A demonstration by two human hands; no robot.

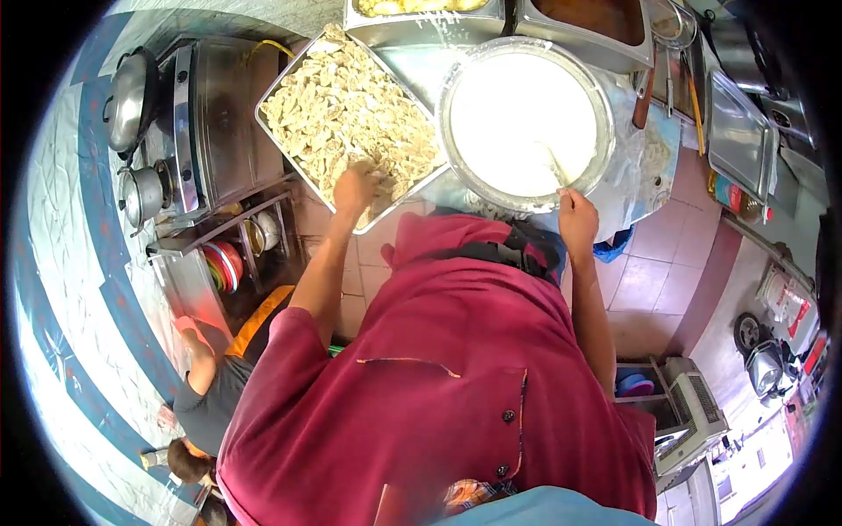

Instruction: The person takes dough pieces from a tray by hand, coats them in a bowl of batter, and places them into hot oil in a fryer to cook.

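Note:
A rectangular metal tray lies at the upper left, heaped with pale, floury-looking pieces. Over its near corner, my left hand reaches in with fingers curled down among the pieces; what they hold is hidden. To the right of the tray, and close to it, stands a wide round metal bowl of thick white liquid. At the bowl's near right rim, my right hand is closed on the handle of a slim utensil. The utensil's lower end is sunk in the white liquid.
Deep metal pans stand beyond the bowl, one holding reddish-brown liquid. A wooden-handled tool lies right of the bowl. A stove-like metal unit with pots is at left. Another person is low at left.

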